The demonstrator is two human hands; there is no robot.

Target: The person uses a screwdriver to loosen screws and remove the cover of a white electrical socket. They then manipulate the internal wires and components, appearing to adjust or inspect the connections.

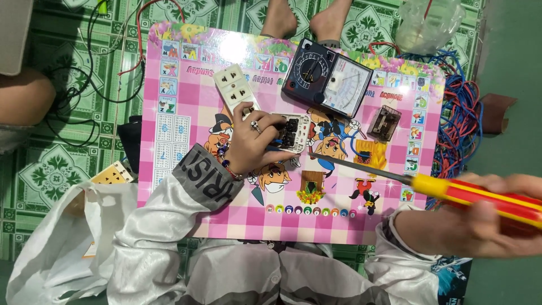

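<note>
My left hand [252, 141] rests on a pink picture board [175, 169] and grips a white electrical socket module [290, 132] with its back facing up. My right hand [480, 217] is closed around the red and yellow handle of a long screwdriver [451, 189]. The screwdriver's metal shaft reaches left, and its tip lies at the lower edge of the socket module. A white double wall socket plate [235, 86] lies just above my left hand.
A black analogue multimeter [327, 79] lies at the board's top, and a small brown part [384, 122] to its lower right. Red and blue wires [460, 121] pile at the right edge. A white plastic bag [62, 237] lies lower left. Someone's bare feet [307, 20] are at the top.
</note>
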